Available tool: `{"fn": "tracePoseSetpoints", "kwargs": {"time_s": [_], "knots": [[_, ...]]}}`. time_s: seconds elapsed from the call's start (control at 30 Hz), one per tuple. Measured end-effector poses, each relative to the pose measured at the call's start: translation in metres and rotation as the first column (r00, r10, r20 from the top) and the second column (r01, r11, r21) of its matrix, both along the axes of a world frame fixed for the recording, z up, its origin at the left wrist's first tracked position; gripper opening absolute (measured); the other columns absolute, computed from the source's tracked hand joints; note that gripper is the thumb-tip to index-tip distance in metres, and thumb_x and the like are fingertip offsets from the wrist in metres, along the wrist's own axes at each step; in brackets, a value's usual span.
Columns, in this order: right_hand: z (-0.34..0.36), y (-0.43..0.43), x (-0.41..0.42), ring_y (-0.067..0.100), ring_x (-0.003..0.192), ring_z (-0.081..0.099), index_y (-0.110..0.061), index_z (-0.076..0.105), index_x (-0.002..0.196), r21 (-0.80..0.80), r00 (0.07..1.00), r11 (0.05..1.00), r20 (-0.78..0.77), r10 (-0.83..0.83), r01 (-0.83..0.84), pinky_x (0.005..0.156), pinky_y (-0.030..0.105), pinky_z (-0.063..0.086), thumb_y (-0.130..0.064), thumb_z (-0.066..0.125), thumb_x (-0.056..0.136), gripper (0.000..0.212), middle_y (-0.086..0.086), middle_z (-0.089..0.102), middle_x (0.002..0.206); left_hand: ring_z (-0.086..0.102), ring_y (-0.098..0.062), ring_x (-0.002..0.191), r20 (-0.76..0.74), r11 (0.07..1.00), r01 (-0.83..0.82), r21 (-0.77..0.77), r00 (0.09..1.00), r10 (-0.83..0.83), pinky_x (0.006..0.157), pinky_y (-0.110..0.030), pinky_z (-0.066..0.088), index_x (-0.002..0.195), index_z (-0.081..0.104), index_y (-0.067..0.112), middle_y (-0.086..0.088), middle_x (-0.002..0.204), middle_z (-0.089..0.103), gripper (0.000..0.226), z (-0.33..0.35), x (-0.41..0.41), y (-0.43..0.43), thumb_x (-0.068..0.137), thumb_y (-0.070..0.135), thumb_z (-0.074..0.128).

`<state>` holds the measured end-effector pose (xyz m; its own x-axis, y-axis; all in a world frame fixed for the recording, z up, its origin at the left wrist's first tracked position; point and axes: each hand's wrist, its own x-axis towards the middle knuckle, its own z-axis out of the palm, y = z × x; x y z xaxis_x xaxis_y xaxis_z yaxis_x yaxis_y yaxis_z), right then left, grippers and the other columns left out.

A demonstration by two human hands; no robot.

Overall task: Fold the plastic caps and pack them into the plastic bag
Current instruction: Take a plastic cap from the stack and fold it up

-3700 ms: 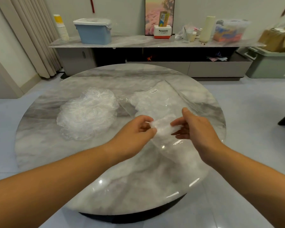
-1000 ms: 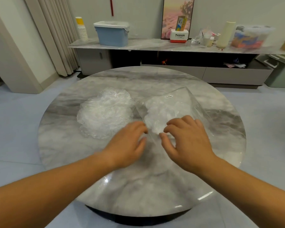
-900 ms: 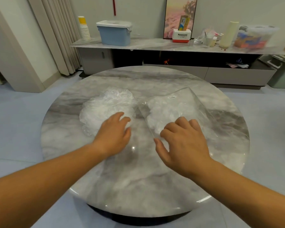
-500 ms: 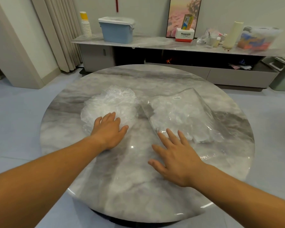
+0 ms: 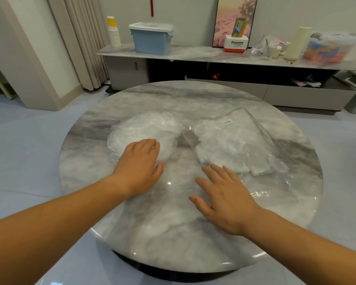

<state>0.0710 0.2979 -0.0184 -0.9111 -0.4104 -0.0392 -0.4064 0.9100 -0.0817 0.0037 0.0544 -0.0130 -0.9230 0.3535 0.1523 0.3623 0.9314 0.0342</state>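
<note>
While both hands lie flat and nothing is pinched, the risk is all in the next pick. Left hand (image 5: 141, 164) rests palm-down with fingers extended on the near edge of the loose pile of plastic caps (image 5: 144, 132), left-centre of the round marble table (image 5: 173, 223). No cap gripped. Right hand (image 5: 222, 194) is splayed flat on the marble, fingers open, fingertips just at the near corner of the clear plastic bag (image 5: 234, 140); whether they touch the film, can't tell.

The bag lies flat to the right of the pile, nearly touching it, white label (image 5: 226, 121) at the far end. It already holds a wad of folded caps. Its mouth seems to face the near right edge, where some white plastic (image 5: 261, 169) looks partly out; can't confirm.

My read: one cap packed, next one about to be taken.

Failure modes:
- Caps are thin, clingy film. Pulling from the pile edge likely drags several at once, or shifts the whole pile toward the bag.
- Marble is glossy, so the bag can slide when stuffed one-handed. Right hand should pin it.
- Bag mouth is transparent and hard to find; fumbling may push the packed caps back out.
- Folds will spring open unless pressed.
</note>
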Motion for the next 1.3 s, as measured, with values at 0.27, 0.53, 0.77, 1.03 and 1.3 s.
{"fn": "tracePoseSetpoints", "kwargs": {"time_s": [0.27, 0.53, 0.77, 1.03, 1.3], "knots": [[-0.007, 0.002, 0.022, 0.012, 0.156, -0.005, -0.033, 0.045, 0.148, -0.141, 0.969, 0.961, 0.034, 0.246, -0.239, 0.125, 0.035, 0.013, -0.064, 0.032, 0.099, 0.06, -0.008, -0.003, 0.17, 0.068, -0.018, 0.1, 0.106, 0.934, 0.294, -0.201, 0.955, -0.278, 0.09, -0.032, 0.056, 0.112, 0.071, 0.016, 0.0, 0.111, 0.069, 0.052, -0.014, 0.083, -0.007, 0.086, 0.051, 0.041], [-0.014, -0.004, 0.04, 0.004, 0.152, 0.011, -0.039, 0.047, 0.147, -0.192, 0.909, 0.927, 0.21, 0.36, -0.322, 0.123, 0.035, 0.018, -0.063, 0.02, 0.099, 0.06, -0.014, 0.019, 0.166, 0.05, -0.015, 0.122, 0.277, 0.909, 0.406, 0.093, 0.867, -0.415, 0.111, -0.033, 0.037, 0.144, 0.047, 0.023, 0.005, 0.139, 0.052, 0.051, -0.01, 0.118, -0.009, 0.097, 0.042, 0.038], [-0.015, -0.001, 0.037, 0.003, 0.135, 0.045, -0.025, 0.063, 0.134, -0.27, 0.927, 0.914, 0.137, 0.348, -0.303, 0.113, 0.026, 0.035, -0.05, 0.028, 0.103, 0.053, -0.012, 0.056, 0.144, 0.04, -0.003, 0.136, 0.252, 0.945, 0.217, 0.246, 0.927, -0.279, 0.108, -0.013, 0.025, 0.152, 0.033, 0.033, 0.015, 0.151, 0.041, 0.069, -0.018, 0.101, -0.032, 0.092, 0.057, 0.059], [-0.01, 0.003, 0.035, -0.004, 0.129, 0.049, -0.027, 0.062, 0.137, -0.38, 0.953, 0.902, 0.137, 0.272, -0.203, 0.105, 0.01, 0.036, -0.054, 0.03, 0.097, 0.058, -0.017, 0.058, 0.14, 0.053, 0.003, 0.109, 0.275, 0.94, 0.18, 0.291, 0.925, -0.262, 0.094, -0.019, 0.045, 0.12, 0.062, 0.037, 0.022, 0.118, 0.06, 0.045, -0.02, 0.083, -0.032, 0.086, 0.067, 0.059], [-0.007, 0.005, 0.037, -0.001, 0.121, 0.057, -0.023, 0.07, 0.127, -0.417, 0.966, 0.885, 0.055, 0.252, -0.207, 0.1, 0.008, 0.04, -0.044, 0.037, 0.099, 0.048, -0.013, 0.067, 0.129, 0.059, 0.003, 0.107, 0.322, 0.865, 0.111, 0.49, 0.899, -0.298, 0.092, -0.021, 0.048, 0.099, 0.074, 0.033, 0.019, 0.111, 0.065, 0.017, -0.014, 0.083, -0.027, 0.091, 0.046, 0.067]]}}
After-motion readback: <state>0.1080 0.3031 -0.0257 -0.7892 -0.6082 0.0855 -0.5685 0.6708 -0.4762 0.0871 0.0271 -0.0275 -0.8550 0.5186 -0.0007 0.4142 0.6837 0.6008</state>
